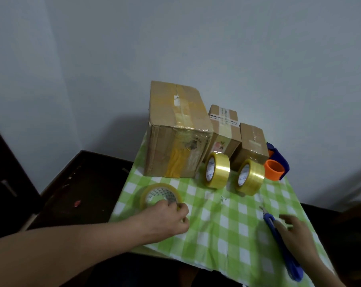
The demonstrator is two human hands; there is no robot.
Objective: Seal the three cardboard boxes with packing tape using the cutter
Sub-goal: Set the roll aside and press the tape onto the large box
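Note:
Three cardboard boxes stand in a row at the back of the table: a large box point(175, 129), a medium box point(224, 129) and a small box point(252, 143). A flat tape roll point(157, 192) lies at the front left, and my left hand point(167, 220) grips its near edge. Two more tape rolls point(216, 170) point(250, 177) stand on edge in front of the boxes. A blue utility cutter point(279, 241) lies at the front right. My right hand point(297, 235) rests beside and partly over it with fingers spread.
A blue and orange tape dispenser point(276, 162) sits to the right of the small box. The green checked tablecloth point(216, 220) covers the table. A dark wooden surface point(78, 183) lies to the left, and a wall stands behind the boxes.

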